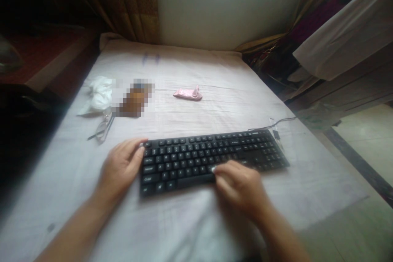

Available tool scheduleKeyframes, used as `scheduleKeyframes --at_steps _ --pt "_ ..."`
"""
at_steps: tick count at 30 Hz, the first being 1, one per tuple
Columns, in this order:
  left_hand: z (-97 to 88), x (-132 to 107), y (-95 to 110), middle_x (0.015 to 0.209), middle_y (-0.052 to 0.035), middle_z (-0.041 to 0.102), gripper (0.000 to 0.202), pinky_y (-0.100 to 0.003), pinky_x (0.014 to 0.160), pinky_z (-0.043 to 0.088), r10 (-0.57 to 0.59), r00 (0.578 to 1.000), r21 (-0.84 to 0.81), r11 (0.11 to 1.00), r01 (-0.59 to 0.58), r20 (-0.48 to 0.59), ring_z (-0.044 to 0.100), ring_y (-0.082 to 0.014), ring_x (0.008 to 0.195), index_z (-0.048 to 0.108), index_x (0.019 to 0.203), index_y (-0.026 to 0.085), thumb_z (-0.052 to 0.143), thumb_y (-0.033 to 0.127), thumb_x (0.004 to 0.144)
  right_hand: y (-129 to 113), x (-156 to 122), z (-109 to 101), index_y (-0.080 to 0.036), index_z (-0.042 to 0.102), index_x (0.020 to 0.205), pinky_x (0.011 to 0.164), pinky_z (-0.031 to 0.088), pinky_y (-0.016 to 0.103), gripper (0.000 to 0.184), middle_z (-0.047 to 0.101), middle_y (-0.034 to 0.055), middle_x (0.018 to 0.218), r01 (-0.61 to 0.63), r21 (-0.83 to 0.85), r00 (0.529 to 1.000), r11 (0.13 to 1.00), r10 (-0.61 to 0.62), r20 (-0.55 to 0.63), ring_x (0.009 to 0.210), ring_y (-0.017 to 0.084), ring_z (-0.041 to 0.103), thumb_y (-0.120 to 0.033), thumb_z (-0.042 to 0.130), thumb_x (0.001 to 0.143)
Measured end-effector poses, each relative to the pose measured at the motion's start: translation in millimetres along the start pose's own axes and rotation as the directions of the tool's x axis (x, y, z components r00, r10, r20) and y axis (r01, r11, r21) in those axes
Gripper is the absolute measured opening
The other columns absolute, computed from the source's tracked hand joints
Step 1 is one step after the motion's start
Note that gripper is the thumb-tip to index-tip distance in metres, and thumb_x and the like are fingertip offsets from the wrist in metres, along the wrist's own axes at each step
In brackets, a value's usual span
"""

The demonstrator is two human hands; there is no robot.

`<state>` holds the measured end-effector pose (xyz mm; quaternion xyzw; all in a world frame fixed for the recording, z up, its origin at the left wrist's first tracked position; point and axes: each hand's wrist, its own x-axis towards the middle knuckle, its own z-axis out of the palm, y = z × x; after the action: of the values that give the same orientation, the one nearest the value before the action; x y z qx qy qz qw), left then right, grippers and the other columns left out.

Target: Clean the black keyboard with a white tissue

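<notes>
Bare right hand (241, 184) touches the front of a long black plastic keyboard (190, 159), grip unclear; bare left hand (121, 163) grasps its far-left corner.

decent lane across the sheet (221, 114) from where I'm standing, between the keyboard (190, 159) and the far pink pouch (188, 93), but a white bundle (100, 93), glasses (102, 129) and a pixelated thing (134, 102) crowd the left, and the cord (285, 119) crosses the right
</notes>
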<state>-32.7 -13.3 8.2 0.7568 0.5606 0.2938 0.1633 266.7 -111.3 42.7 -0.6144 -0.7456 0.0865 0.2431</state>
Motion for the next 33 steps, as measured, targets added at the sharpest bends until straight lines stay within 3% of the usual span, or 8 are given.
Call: scheduleKeyframes --at_steps 5,11,26,33 --pt "-0.6 -0.6 -0.9 0.108 -0.0048 0.072 0.036 -0.036 0.095 0.049 0.021 1.0 0.0 1.0 -0.021 -0.01 0.065 -0.0224 0.101 0.067 0.108 0.021 0.043 0.042 0.092 5.0 -0.1 -6.4 -0.022 0.071 0.08 0.06 0.051 0.022 0.018 0.071 0.0015 0.071 -0.028 0.089 0.998 0.996 0.033 -0.056 0.061 0.013 0.067 -0.016 0.054 0.081" --pt "0.4 0.0 0.3 0.107 -0.0043 0.072 0.036 -0.035 0.094 0.05 0.028 1.0 0.005 1.0 -0.028 -0.01 0.066 -0.0221 0.1 0.067 0.108 0.022 0.043 0.042 0.092 20.5 19.5 -6.6 -0.024 0.073 0.082 0.065 0.052 0.026 0.018 0.074 0.0024 0.077 -0.112 0.024 0.977 0.993 0.115 -0.182 0.067 0.016 0.069 -0.023 0.055 0.082" --pt "0.3 -0.1 -1.0 0.107 -0.0043 0.072 0.036 -0.036 0.093 0.05 0.019 1.0 0.018 1.0 -0.019 -0.009 0.066 -0.0224 0.1 0.067 0.108 0.022 0.043 0.043 0.092 20.0 50.9 3.7 -0.026 0.074 0.083 0.062 0.047 0.024 0.016 0.075 -0.0002 0.081 -0.128 -0.205 0.992 0.97 0.126 -0.023 0.069 0.016 0.068 -0.023 0.059 0.079" --pt "1.0 -1.4 -4.3 0.109 -0.0049 0.071 0.036 -0.036 0.094 0.05 0.016 1.0 0.023 1.0 -0.016 -0.01 0.066 -0.0223 0.101 0.067 0.109 0.022 0.043 0.043 0.092 22.2 42.7 -5.0 -0.025 0.074 0.082 0.067 0.051 0.025 0.018 0.075 0.0001 0.083 -0.135 -0.112 0.99 0.984 0.137 0.015 0.071 0.016 0.07 -0.02 0.058 0.078"
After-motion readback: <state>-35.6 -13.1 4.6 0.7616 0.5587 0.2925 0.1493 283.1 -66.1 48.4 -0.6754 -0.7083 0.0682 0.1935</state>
